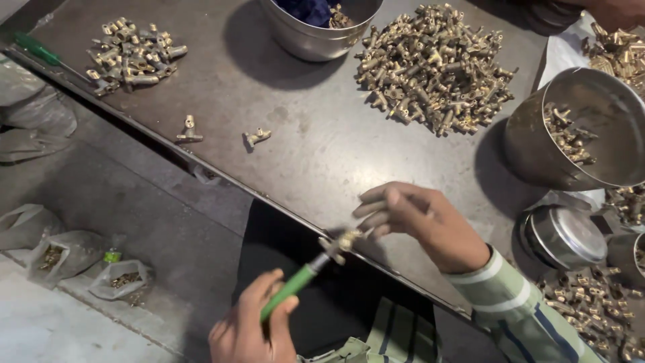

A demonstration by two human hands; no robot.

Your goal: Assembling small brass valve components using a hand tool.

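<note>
Gripping a green-handled screwdriver (293, 286), the left hand (250, 329) has its fingers clenched round the handle's lower end. Long axis runs diagonally, handle at lower left, metal tip pointing up-right toward the table's near edge. Tip meets a small brass fitting (346, 240), pinched by the right hand (420, 225) between thumb and fingertips; other fingers (376, 195) extended, loosely curled. Fitting sits just off the near edge of the dark metal table (295, 134), over the person's lap.

Large heap of brass fittings (437, 67) toward the far edge, right of centre. Smaller pile (134, 55) near the far-left corner, beside a second green screwdriver (37, 50) lying along the left edge. Two loose fittings (189, 129) (258, 136) near the near-left edge. Steel pot (316, 33) at far edge; tilted steel pot (578, 131) with fittings at the right edge. Steel lid (564, 235) near the right corner.
</note>
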